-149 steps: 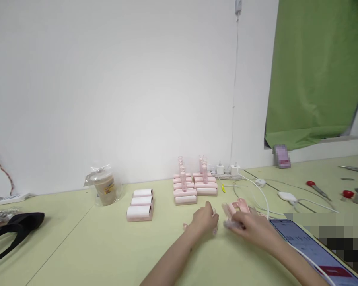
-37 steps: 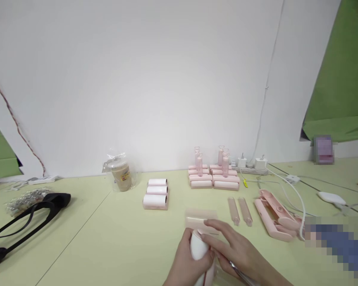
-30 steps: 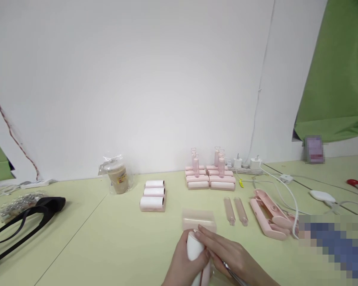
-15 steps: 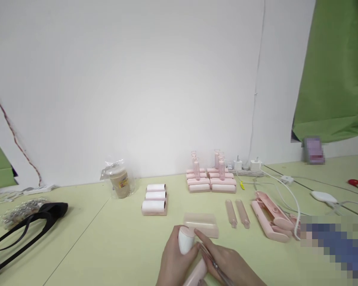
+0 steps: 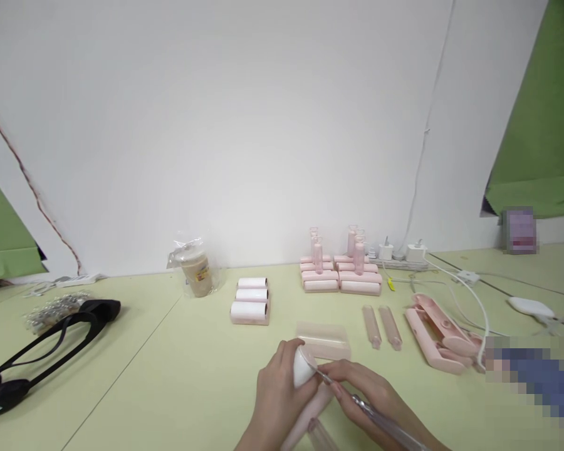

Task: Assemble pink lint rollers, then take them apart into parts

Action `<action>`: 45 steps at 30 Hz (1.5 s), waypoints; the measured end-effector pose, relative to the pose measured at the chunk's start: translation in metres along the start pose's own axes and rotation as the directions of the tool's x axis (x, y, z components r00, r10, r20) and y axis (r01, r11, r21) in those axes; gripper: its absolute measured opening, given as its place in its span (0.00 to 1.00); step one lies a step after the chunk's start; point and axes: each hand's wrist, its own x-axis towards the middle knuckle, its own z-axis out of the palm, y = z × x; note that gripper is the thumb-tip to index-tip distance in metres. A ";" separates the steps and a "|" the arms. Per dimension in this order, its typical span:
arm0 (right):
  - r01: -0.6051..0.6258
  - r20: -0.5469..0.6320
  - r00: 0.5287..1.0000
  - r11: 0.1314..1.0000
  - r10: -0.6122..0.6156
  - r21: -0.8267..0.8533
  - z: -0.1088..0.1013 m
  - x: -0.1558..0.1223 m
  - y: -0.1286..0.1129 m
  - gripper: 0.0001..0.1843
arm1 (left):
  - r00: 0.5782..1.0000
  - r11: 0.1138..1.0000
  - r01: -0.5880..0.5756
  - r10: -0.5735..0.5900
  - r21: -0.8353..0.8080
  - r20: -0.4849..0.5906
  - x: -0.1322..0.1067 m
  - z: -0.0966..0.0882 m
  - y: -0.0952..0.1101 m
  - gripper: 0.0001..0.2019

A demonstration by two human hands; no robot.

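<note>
My left hand (image 5: 275, 394) is wrapped round a lint roller (image 5: 303, 371), whose white paper roll points up and whose pink handle runs down under my palm. My right hand (image 5: 369, 394) pinches a thin metal tool (image 5: 380, 416), probably tweezers, with its tip touching the top of the white roll. Just beyond my hands a translucent pink cover (image 5: 323, 339) lies flat on the pale green table (image 5: 169, 376). Two clear pink tubes (image 5: 381, 326) lie side by side to its right.
Three white rolls on a pink tray (image 5: 250, 300) and stacked pink roller parts (image 5: 341, 275) stand near the wall. An open pink case (image 5: 439, 335), white cables and a power strip (image 5: 399, 257) are at right. A bagged drink cup (image 5: 195, 269) and a black strap (image 5: 42, 351) are at left.
My left hand has tilted the lint roller so its white end leans right. The metal tool's tip has come up against the roll. The view has shifted slightly left.
</note>
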 end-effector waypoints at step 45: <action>-0.410 0.059 0.909 0.860 0.413 0.303 -0.027 0.018 0.011 0.14 | 0.981 0.914 -0.193 0.193 0.358 0.036 0.053 0.000 0.033 0.17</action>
